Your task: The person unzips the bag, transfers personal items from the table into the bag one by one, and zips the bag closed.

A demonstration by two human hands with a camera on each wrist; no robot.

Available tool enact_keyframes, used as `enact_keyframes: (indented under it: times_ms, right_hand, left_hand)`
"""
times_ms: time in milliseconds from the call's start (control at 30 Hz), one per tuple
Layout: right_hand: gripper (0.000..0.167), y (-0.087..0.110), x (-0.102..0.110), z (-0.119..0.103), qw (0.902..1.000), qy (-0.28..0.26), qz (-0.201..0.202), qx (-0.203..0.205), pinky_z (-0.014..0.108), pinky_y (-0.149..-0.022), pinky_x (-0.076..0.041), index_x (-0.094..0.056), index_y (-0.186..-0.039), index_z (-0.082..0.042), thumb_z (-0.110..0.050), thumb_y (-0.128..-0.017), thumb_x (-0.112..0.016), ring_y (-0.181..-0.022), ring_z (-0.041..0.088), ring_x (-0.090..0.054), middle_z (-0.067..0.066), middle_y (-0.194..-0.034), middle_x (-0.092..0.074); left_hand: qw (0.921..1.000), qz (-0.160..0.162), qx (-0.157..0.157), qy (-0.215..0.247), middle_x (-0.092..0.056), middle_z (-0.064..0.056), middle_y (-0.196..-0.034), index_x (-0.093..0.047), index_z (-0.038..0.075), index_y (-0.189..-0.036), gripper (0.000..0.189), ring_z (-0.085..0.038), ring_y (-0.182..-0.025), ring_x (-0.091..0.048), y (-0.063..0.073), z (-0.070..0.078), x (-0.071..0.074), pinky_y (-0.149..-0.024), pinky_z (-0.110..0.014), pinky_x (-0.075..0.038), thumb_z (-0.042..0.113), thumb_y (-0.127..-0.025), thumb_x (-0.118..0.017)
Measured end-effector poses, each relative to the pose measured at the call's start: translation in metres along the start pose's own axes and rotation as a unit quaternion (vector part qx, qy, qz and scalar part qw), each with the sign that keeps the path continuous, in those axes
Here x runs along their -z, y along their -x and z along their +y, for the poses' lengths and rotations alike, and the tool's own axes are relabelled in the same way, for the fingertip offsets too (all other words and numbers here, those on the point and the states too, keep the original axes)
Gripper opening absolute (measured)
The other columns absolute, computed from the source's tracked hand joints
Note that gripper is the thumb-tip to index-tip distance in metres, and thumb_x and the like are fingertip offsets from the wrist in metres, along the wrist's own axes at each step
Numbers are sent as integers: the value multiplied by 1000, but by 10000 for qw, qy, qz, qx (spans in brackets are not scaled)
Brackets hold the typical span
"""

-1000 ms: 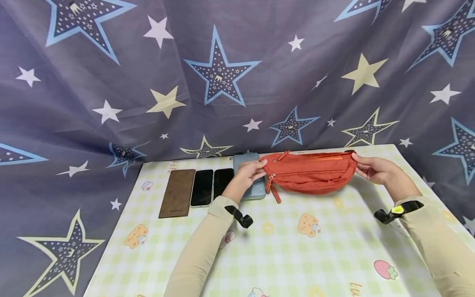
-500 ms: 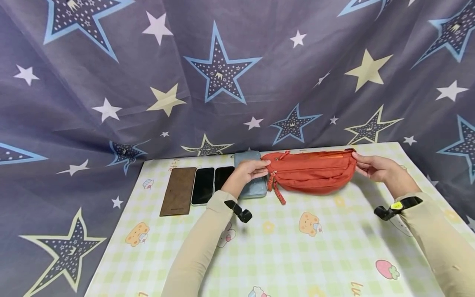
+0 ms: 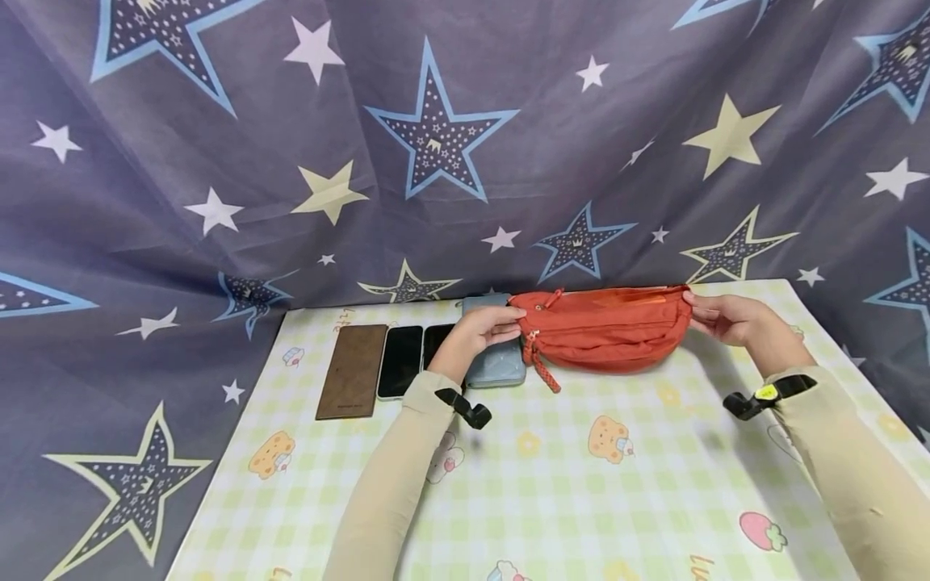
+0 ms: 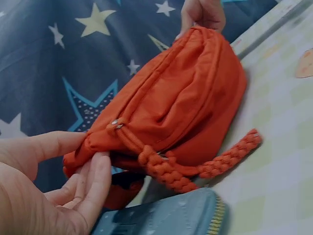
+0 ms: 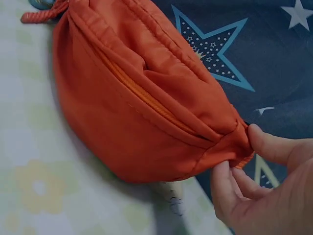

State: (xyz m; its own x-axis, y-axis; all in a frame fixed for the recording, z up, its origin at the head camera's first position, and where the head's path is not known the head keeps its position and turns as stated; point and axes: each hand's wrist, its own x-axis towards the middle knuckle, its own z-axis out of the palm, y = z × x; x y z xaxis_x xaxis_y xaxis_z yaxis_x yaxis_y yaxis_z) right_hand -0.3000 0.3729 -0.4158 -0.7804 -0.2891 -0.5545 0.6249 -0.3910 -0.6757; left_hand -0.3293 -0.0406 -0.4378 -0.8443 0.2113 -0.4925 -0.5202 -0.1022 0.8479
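Observation:
An orange-red waist bag (image 3: 606,331) with braided zipper pulls (image 4: 168,171) stretches between my two hands near the back of the table. My left hand (image 3: 488,329) pinches its left end between thumb and fingers, just above a light blue zip wallet (image 3: 497,365). At the opposite end, my right hand (image 3: 730,319) pinches the bag's right corner. In the right wrist view the bag's front zipper (image 5: 146,100) runs along its side, and the thumb and fingers of that hand squeeze the fabric tab.
Left of the bag, a brown flat wallet (image 3: 352,371) and two dark-screened phones lie in a row; the nearer-left phone (image 3: 400,361) shows fully, the other phone (image 3: 434,339) is partly behind my left forearm. A star-printed curtain (image 3: 450,234) hangs behind the checked tablecloth (image 3: 538,500).
Both hands keep their pinch on the waist bag. Its right end and my right hand have shifted slightly left; the whole scene has drifted a little with the head.

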Motion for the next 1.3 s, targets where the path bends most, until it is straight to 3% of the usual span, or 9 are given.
enact_keyframes:
  times_ms: [233,367,533,700,767,900,1000,1133,1300]
  right_hand:
    - [37,-6,0,-9,9966,733,-191,323,25,-81,-62,-77,-86,-10,-9,-107,-46,-81,9,-75,3,-84,-79]
    - [36,-10,3,-5,9952,818,-290,451,25,-82,-61,-77,-87,-10,-8,-107,-46,-83,9,-75,2,-86,-79]
    - [36,-9,0,-4,9910,1121,-15,728,23,-78,-61,-78,-83,-13,-8,-106,-50,-80,6,-75,-1,-82,-79]
    - [36,-4,-16,-6,9759,1805,678,1021,21,-72,-61,-77,-75,-18,-10,-104,-57,-71,3,-74,-5,-73,-77]
    - [28,-1,-24,-6,9599,2276,1041,1259,18,-70,-60,-74,-78,-20,-15,-103,-61,-68,-1,-71,-11,-71,-74]
    - [9,5,-48,-6,9062,3024,2053,2128,11,-64,-54,-63,-99,-17,-25,-99,-65,-65,-8,-61,-26,-69,-63]
    - [14,7,-76,-5,8782,2866,2474,2921,10,-58,-52,-61,-104,-11,-21,-98,-67,-61,-8,-60,-27,-68,-61]
    - [15,6,-119,1,8533,2990,2188,3669,12,-56,-54,-68,-104,-2,-14,-96,-70,-59,-5,-65,-24,-67,-66]
    - [24,3,-165,15,7806,4309,1506,4271,13,-61,-55,-72,-109,8,-12,-94,-74,-66,-4,-66,-9,-77,-73]
  left_hand:
    - [9996,-186,-40,-203,-70,-17,-129,-70,-1,-126,33,-16,-80,-71,-14,6,3,-102,-37,-56,6,-93,-72]
    - [9994,-231,-27,-262,-63,-20,-139,-69,1,-129,36,-22,-96,-71,-13,6,4,-103,-38,-55,9,-94,-72]
    - [9979,-160,-314,-548,-65,-22,-136,-66,1,-133,46,-15,-88,-73,-10,1,0,-102,-37,-56,17,-91,-78]
    - [9962,118,-645,-577,-75,-9,-98,-67,-1,-129,45,-7,-67,-71,-7,-2,-3,-84,-28,-62,16,-89,-80]
    - [9961,163,-693,-520,-72,-2,-85,-69,-2,-126,42,-7,-65,-71,-6,-2,-4,-75,-24,-62,14,-89,-80]
    - [9967,93,-692,-418,-72,2,-77,-71,-2,-122,38,-7,-63,-71,-6,0,-4,-69,-21,-62,13,-89,-80]
    - [9971,-11,-679,-348,-72,2,-74,-73,-1,-117,32,-7,-62,-72,-7,0,-3,-68,-21,-61,13,-89,-80]
    - [9973,-105,-682,-267,-72,2,-73,-74,1,-107,22,-8,-63,-72,-6,0,-3,-65,-20,-61,12,-89,-80]
    - [9970,-155,-740,-170,-73,2,-76,-75,4,-101,15,-8,-64,-72,-10,-1,-5,-65,-20,-61,12,-89,-80]
